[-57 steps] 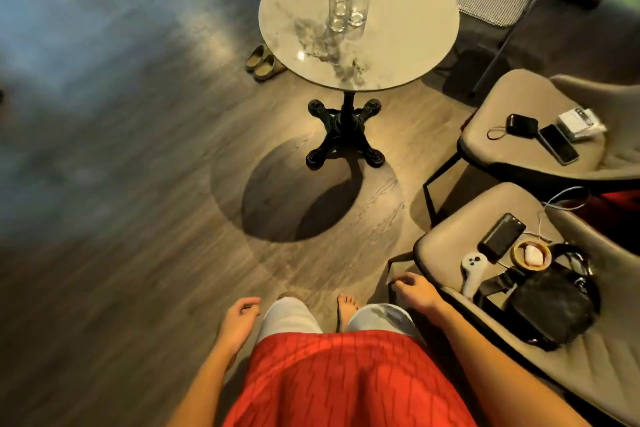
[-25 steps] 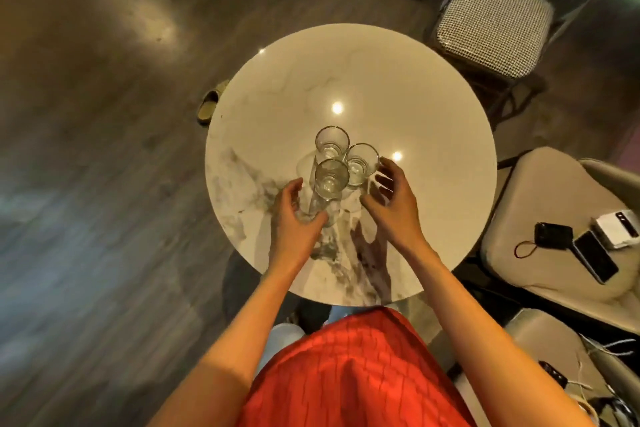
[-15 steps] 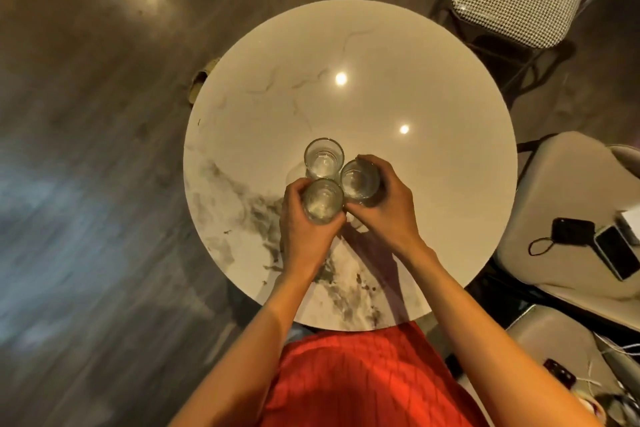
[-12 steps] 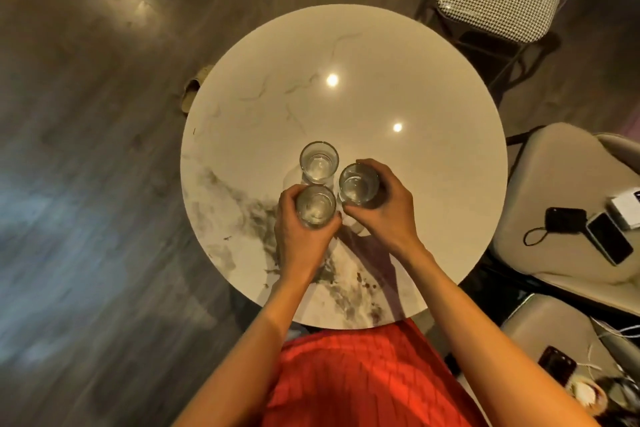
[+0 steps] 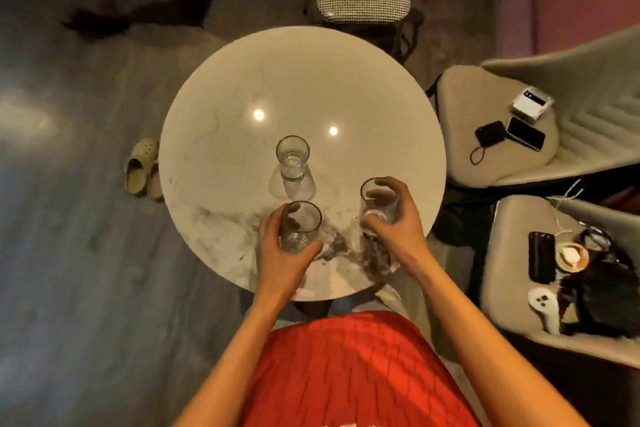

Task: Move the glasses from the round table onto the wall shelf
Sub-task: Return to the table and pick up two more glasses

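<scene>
You'd split the cluster: your left hand [image 5: 280,255] wrapped its fingers round the left glass [image 5: 300,222], right hand [image 5: 396,224] likewise round the right glass [image 5: 378,198], both seemingly lifted over the near edge of the table [image 5: 221,135]. The third glass [image 5: 292,157] stayed mid-table, needing another trip

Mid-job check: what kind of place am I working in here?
Likely a home living room or lounge: a small round marble-look table with drinking glasses, cushioned armchairs holding phones and a game controller, and slippers left on the wood-look floor.
</scene>
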